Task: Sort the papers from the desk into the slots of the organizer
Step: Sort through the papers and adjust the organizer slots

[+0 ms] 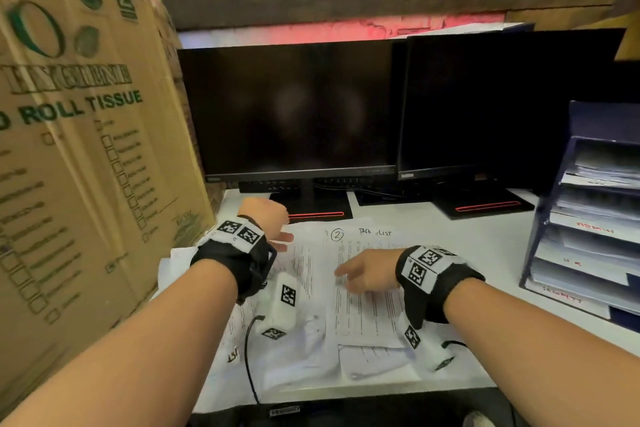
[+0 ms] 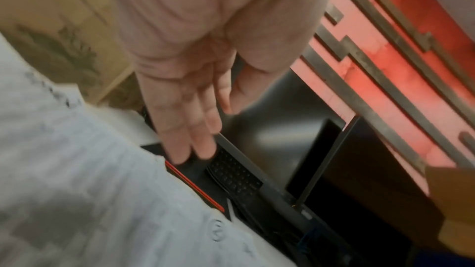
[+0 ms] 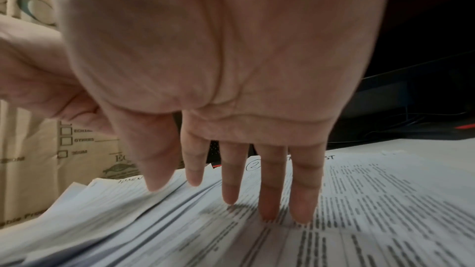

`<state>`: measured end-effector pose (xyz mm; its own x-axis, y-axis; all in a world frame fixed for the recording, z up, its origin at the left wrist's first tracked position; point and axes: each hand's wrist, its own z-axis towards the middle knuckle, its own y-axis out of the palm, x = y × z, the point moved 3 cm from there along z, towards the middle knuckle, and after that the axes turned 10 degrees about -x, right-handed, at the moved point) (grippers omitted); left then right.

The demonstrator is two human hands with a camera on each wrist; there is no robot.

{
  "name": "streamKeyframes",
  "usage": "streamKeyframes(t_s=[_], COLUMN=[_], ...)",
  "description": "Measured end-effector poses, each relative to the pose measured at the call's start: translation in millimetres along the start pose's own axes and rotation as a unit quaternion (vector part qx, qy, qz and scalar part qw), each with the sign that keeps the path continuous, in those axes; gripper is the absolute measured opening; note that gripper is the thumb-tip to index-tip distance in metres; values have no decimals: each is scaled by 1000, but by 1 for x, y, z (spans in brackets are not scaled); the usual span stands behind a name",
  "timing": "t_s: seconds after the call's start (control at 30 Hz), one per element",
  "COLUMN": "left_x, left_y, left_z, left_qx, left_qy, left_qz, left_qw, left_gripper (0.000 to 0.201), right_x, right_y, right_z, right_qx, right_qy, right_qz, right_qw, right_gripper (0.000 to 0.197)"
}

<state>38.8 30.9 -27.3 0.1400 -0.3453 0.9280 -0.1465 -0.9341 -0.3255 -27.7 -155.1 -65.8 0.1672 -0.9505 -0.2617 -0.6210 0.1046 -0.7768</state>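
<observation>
A loose pile of printed papers (image 1: pixel 311 315) lies spread over the white desk in front of me. The top sheet (image 1: pixel 367 288) is marked with a circled 2 and a handwritten heading. My right hand (image 1: pixel 360 276) lies flat on that sheet, its straight fingertips (image 3: pixel 268 210) pressing the print. My left hand (image 1: pixel 273 222) hovers over the far left of the pile near a monitor base, fingers (image 2: pixel 195 129) straight and holding nothing. The blue organizer (image 1: pixel 585 215) stands at the right, its stacked slots holding papers with red labels.
A big cardboard tissue box (image 1: pixel 79 135) stands close on the left. Two dark monitors (image 1: pixel 294 107) fill the back of the desk, their bases (image 1: pixel 311 210) just beyond the papers. A black cable (image 1: pixel 249 357) crosses the near papers.
</observation>
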Motion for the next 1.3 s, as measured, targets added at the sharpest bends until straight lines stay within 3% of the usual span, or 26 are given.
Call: streamKeyframes(t_s=[0.07, 0.13, 0.27, 0.3, 0.33, 0.47, 0.57, 0.67, 0.73, 0.8, 0.87, 0.93, 1.0, 1.07, 1.2, 1.3], left_x=[-5, -18, -59, -66, -70, -69, -66, -66, -64, -67, -70, -73, -79, -87, -99, -94], left_y=[-11, -19, -13, -10, -6, 15, 27, 33, 30, 21, 6, -11, -24, -35, -36, -27], left_z=[-4, -7, -12, -12, -15, -20, -20, -19, -19, -17, -14, -9, -1, 2, 10, 15], left_qx=[2, -20, -131, -156, -178, -236, -244, -244, -242, -251, -221, -144, -65, -33, -42, -55], left_qy=[-11, -32, -85, -89, -102, -93, -60, -42, -30, -30, -31, -29, -40, -81, -112, -103], left_qz=[134, 289, 568, 593, 589, 532, 518, 511, 483, 420, 315, 305, 366, 413, 481, 482], left_qw=[991, 957, 808, 785, 781, 808, 818, 823, 841, 871, 922, 941, 927, 907, 868, 868], left_gripper=[21, 27, 46, 48, 48, 56, 62, 64, 58, 45, 35, 34, 34, 33, 21, 22], right_x=[-4, -5, -4, -4, -4, -1, 10, 13, 9, 5, 6, 10, 14, 22, 61, 95], right_y=[3, 4, 5, 4, 4, 2, 3, 8, 11, 12, 13, 14, 12, 8, 0, 1], right_z=[1, 0, -1, -1, 0, 7, 19, 30, 35, 38, 42, 50, 56, 55, 40, 27], right_qx=[-10, -16, -23, -23, -21, 17, 59, 68, 66, 80, 89, 88, 102, 138, 194, 218], right_qy=[5, 10, 19, 22, 25, 34, 46, 26, 14, 16, 42, 69, 71, 95, 143, 172], right_qz=[-30, -55, -64, -63, -61, -9, 117, 323, 399, 373, 288, 238, 233, 242, 265, 298], right_qw=[999, 998, 998, 998, 998, 999, 990, 944, 915, 924, 953, 965, 965, 956, 934, 913], right_gripper=[49, 49, 51, 51, 51, 57, 64, 70, 59, 32, 35, 46, 39, 38, 38, 31])
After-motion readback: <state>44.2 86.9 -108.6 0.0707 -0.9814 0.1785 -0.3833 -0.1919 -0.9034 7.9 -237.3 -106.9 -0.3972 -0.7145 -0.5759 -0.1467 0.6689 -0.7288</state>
